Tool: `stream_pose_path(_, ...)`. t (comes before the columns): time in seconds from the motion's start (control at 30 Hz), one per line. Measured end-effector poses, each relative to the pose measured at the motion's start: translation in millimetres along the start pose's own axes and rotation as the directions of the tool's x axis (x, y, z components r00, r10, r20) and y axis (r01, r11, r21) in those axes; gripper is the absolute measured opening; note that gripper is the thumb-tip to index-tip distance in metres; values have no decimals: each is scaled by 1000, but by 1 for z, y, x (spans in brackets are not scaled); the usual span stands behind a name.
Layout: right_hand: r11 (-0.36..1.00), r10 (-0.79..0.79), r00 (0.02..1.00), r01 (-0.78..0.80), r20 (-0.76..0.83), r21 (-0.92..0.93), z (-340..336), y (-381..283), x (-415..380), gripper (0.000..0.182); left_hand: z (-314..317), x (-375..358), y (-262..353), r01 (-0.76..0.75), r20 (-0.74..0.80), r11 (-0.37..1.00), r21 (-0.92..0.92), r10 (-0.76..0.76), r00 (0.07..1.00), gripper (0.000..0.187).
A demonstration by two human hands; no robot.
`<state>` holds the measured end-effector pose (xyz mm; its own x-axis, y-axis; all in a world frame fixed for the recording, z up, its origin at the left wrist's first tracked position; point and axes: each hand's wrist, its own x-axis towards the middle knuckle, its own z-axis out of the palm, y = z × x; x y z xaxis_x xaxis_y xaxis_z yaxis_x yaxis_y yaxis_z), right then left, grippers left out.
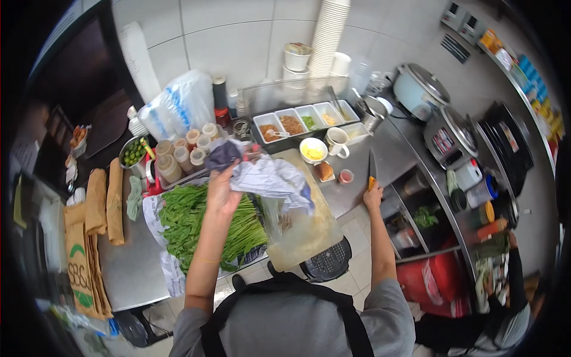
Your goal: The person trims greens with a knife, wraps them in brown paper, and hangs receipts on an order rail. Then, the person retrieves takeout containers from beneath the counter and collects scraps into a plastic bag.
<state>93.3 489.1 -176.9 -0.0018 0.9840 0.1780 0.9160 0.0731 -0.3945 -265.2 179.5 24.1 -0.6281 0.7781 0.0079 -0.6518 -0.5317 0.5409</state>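
My left hand (pixel 223 191) is closed on a crumpled sheet of newspaper (pixel 270 178), pale with a dark patch, slightly blurred. It is raised above the leafy greens (pixel 199 223) and the worn cutting board (pixel 321 229). A clear plastic bag (pixel 282 229) lies on the board. To the right, my right hand (pixel 373 197) is wrapped round the orange handle of a knife (pixel 372 163), its blade pointing away from me over the steel counter. Near the blade are a small cup of red sauce (pixel 345 176), a brown piece of food (pixel 325 171) and a bowl of yellow food (pixel 313 150).
Trays of toppings (pixel 291 124) stand behind the board, with sauce bottles (pixel 171 166) to their left. Paper bags (pixel 89 256) lie far left. Rice cookers (pixel 451 137) line the right counter. A black stool (pixel 327 262) is below the board. Another person (pixel 505 321) is at lower right.
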Motion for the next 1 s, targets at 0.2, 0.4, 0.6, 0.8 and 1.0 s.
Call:
stream_pose_path(0.2, 991, -45, 998, 41, -35, -127, 1, -14, 39, 48, 18, 19, -37, -62, -74, 998, 12, 63, 995, 31)
stream_pose_path(0.4, 360, -468, 858, -33, 211, 932, -67, -140, -46, 52, 26, 28, -65, -86, -112, 996, 18, 87, 990, 28)
stream_pose_path(0.6, -9, -633, 677, -491, 375, 871, -59, -213, -100, 52, -39, 40, -115, -356, 173, 208, 911, 591, 788, 29)
stream_pose_path(0.8, 271, -770, 638, 311, 12, 911, -20, -236, -138, 49, -56, 8, -145, -128, 370, -559, 819, 345, 863, 36)
stream_pose_path(1.0, 358, -893, 439, 823, -94, 442, 59, -227, -148, 42, -74, -16, -126, -186, 369, -572, 799, 224, 902, 36)
